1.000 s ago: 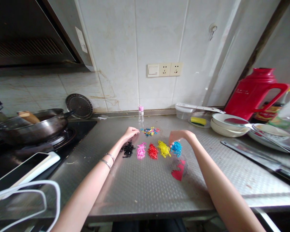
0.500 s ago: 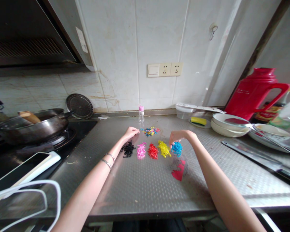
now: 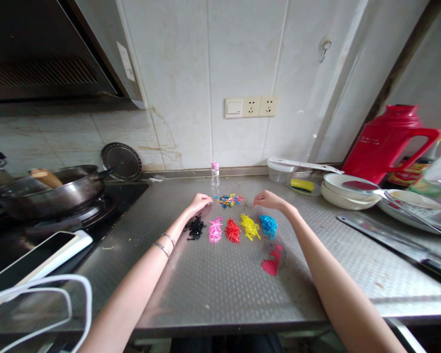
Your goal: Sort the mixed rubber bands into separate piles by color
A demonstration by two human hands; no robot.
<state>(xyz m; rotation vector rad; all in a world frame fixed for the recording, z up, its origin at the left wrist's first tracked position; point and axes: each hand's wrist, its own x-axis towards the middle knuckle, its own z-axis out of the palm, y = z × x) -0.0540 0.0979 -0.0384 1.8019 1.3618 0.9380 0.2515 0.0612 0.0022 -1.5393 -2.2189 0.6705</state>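
On the steel counter lie small piles of elastic bands in a row: black, pink, red, yellow and blue. Behind them lies a mixed-colour pile. My left hand rests just left of the mixed pile, fingers curled together. My right hand hovers just right of the mixed pile and behind the blue pile, fingers drawn together; whether they hold a band I cannot make out. A clear bag with a red patch lies nearer me.
A small bottle with a pink cap stands behind the piles. A pan sits on the stove at left, a phone and white cable nearer. At right stand a red thermos, stacked bowls and a sponge.
My right hand has lifted off the blue pile and moved back and left toward the mixed pile. My left hand has stayed put.
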